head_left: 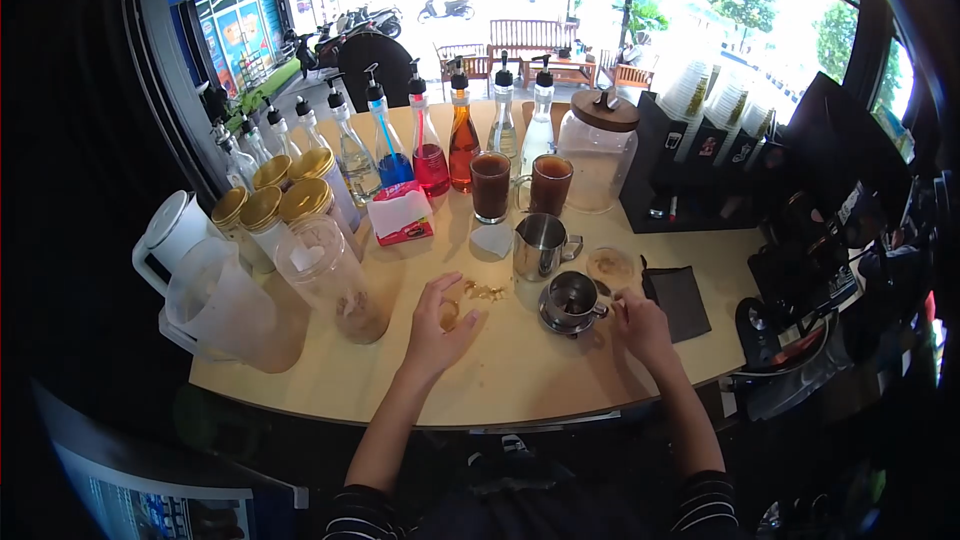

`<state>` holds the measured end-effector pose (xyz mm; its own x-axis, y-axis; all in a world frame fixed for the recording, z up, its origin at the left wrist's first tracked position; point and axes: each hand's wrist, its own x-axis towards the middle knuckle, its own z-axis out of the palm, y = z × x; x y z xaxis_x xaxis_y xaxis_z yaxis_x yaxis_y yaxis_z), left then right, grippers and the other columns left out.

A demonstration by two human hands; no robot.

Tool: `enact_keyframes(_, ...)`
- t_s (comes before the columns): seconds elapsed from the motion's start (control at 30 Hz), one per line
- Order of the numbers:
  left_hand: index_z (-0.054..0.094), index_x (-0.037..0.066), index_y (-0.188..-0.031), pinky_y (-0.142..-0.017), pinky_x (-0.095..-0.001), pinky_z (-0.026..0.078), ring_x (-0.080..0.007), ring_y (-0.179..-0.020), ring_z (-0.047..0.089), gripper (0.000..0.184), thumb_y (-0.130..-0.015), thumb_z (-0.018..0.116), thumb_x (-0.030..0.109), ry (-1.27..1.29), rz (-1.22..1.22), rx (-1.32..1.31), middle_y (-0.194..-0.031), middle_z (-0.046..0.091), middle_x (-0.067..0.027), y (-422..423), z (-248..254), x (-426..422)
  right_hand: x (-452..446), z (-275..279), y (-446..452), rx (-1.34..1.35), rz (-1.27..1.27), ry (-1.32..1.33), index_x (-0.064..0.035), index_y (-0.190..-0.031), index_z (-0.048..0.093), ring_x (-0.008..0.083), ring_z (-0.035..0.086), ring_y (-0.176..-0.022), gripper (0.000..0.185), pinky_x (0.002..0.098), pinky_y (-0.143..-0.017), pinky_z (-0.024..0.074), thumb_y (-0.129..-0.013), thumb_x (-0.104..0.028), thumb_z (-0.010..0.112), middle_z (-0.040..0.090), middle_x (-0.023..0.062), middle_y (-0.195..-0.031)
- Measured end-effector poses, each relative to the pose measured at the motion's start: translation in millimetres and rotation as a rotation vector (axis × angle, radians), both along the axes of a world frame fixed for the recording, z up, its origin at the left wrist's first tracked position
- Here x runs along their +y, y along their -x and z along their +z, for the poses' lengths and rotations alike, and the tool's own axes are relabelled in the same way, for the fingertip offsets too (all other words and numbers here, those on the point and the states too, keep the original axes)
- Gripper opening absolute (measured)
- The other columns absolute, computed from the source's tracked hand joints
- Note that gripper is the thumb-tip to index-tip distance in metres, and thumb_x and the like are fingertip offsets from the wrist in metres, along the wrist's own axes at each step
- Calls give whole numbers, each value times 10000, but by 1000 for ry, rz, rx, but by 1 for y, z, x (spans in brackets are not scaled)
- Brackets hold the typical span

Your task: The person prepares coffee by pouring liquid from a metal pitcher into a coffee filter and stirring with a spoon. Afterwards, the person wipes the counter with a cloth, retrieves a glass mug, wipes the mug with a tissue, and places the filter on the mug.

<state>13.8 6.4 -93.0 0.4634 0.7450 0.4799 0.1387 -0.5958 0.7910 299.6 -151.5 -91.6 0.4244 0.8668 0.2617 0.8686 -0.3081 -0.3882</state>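
Small metal cup: silver, round, with a side handle (573, 296), upright on its flared metal base on the pale wooden counter (520, 395), right of centre; something dark inside.
Right hand (643, 328): fingers drawn narrow beside the cup's handle; whether they grip it, I cannot tell.
Left hand (437, 332): fingers and thumb spread wide, holding nothing I can make out; a brown ring-shaped mark shows between them.
Brown spill (486, 292): loose patch just beyond the left hand, unwiped.
Silver metal pitcher (540, 248): upright just behind the small cup.
Shallow round dish (610, 265): brownish traces inside, just beside the cup.
Progress: two clear glass mugs of dark brown liquid (490, 186) (551, 186) look filled, by my judgement; the small cup's dark contents look unemptied, and the spill is uncleared.
White paper piece (492, 239): flat, near the pitcher.
Black flat pad (680, 302): beyond the right hand.
Pump bottles: blue (395, 166), red (430, 168) and amber (463, 145) ones among clear ones, in an arc behind.
Writing: the pink-and-white box (402, 215), the stickers on the black cup rack (665, 198) and the storefront signs (240, 35) are too small or blurred to read.
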Motion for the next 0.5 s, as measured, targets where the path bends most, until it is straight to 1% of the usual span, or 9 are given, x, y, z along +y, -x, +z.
enact_keyframes(0.07,490,37,-1242,-928,-390,434,-277,-1149,533,546,-752,723,102,51,72,-31,-1240,541,-135,4,-5,3,0,-11,6,-86,-31,28,-75,-954,543,371,637,-747,140,470,-622,502,-901,-205,531,645,168,-839)
enact_keyframes(0.13,484,38,-1248,-938,-394,429,-274,-1160,528,549,-756,718,102,86,84,-58,-1250,537,-136,7,-10,5,3,-17,8,-116,-12,-36,-73,-939,540,368,637,-730,136,462,-616,508,-879,-194,542,640,148,-869)
enact_keyframes(0.2,477,39,-1255,-949,-397,424,-272,-1171,524,552,-760,712,101,127,94,-83,-1259,534,-136,12,-15,5,7,-20,12,-166,-2,64,-74,-1007,563,366,636,-731,174,450,-624,514,-870,-179,540,624,147,-876)
enact_keyframes(0.23,467,41,-1266,-953,-395,421,-268,-1180,520,558,-765,705,98,133,102,-77,-1264,532,-137,13,-15,4,7,-21,16,-163,-10,67,-74,-1007,563,366,636,-731,174,450,-624,514,-870,-179,540,624,147,-876)
enact_keyframes(0.3,457,44,-1277,-957,-393,418,-264,-1189,516,564,-770,698,94,145,103,-73,-1269,531,-139,14,-15,3,6,-23,21,-100,-15,30,-76,-1107,571,354,636,-771,264,445,-653,518,-863,-174,541,606,149,-903)
enact_keyframes(0.33,449,42,-1283,-956,-395,418,-264,-1185,520,568,-774,695,92,112,118,-71,-1263,534,-142,14,-13,2,4,-25,20,-101,-19,37,-76,-1107,571,354,636,-771,264,445,-653,518,-863,-174,541,606,149,-903)
enact_keyframes(0.4,442,39,-1290,-954,-397,419,-264,-1180,523,572,-778,691,90,90,134,-66,-1258,538,-145,15,-16,-1,0,-26,19,-85,18,-59,-86,-1200,547,353,633,-786,381,436,-663,516,-836,-197,578,597,163,-980)
enact_keyframes(0.43,433,36,-1298,-945,-392,424,-259,-1168,530,574,-785,686,90,76,148,-89,-1243,545,-143,15,-19,0,-2,-23,14,-83,16,-57,-86,-1200,547,353,633,-786,381,436,-663,516,-836,-197,578,597,163,-980)
enact_keyframes(0.5,425,32,-1305,-936,-387,429,-254,-1155,537,576,-793,680,89,56,157,-113,-1229,552,-142,15,-21,3,-8,-12,-4,114,-8,-32,-87,-1236,523,349,602,-946,464,462,-790,483,-811,-245,624,556,157,-1134)
